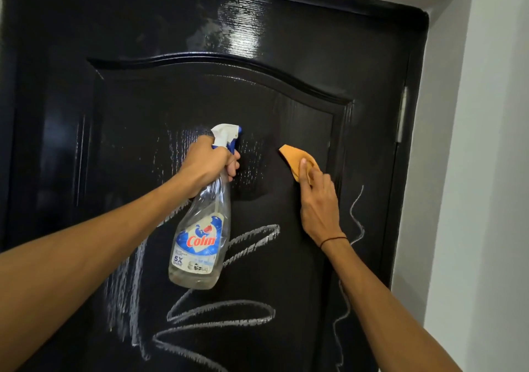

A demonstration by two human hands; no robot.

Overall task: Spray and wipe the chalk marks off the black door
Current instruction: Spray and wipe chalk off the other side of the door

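Observation:
A glossy black door (171,91) fills the view. White chalk marks (223,314) zigzag across its lower panel, and a thin chalk squiggle (357,217) runs down the right side. My left hand (207,162) grips the neck of a clear spray bottle (200,242) with a white and blue trigger head, nozzle close to the door. My right hand (316,197) presses an orange cloth (297,158) against the panel to the right of the bottle. Wet streaks shine on the door around the nozzle.
A black door frame (412,113) borders the door on the right, with a metal hinge (402,113) on it. A pale grey wall (486,171) stands beyond the frame.

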